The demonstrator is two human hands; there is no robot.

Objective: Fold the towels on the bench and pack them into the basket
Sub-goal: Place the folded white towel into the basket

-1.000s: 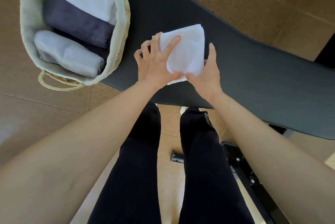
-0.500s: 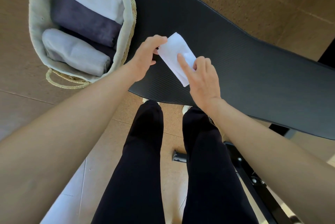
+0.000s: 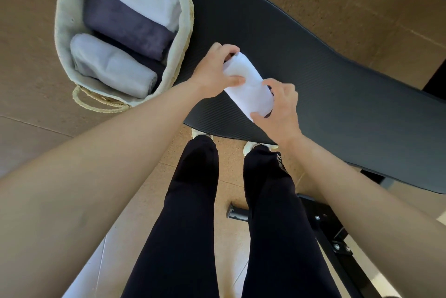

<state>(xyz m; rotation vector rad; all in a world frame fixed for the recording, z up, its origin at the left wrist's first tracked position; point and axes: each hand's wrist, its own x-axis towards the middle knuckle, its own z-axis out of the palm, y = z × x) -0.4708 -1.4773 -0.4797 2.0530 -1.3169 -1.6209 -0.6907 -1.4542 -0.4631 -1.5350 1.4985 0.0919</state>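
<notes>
Now the white towel (image 3: 248, 85) is a tight, narrow bundle; a second ago you had it flat and squarish on the bench (image 3: 337, 85), so the folding looks done. You've got it just above the bench's near end, left hand (image 3: 214, 68) pinching its far end, right hand (image 3: 280, 107) clamped round its near end. Beside it the basket (image 3: 64, 32) holds three rolled towels (image 3: 125, 20), with little room left, so you'll likely have to wedge this one in.
</notes>
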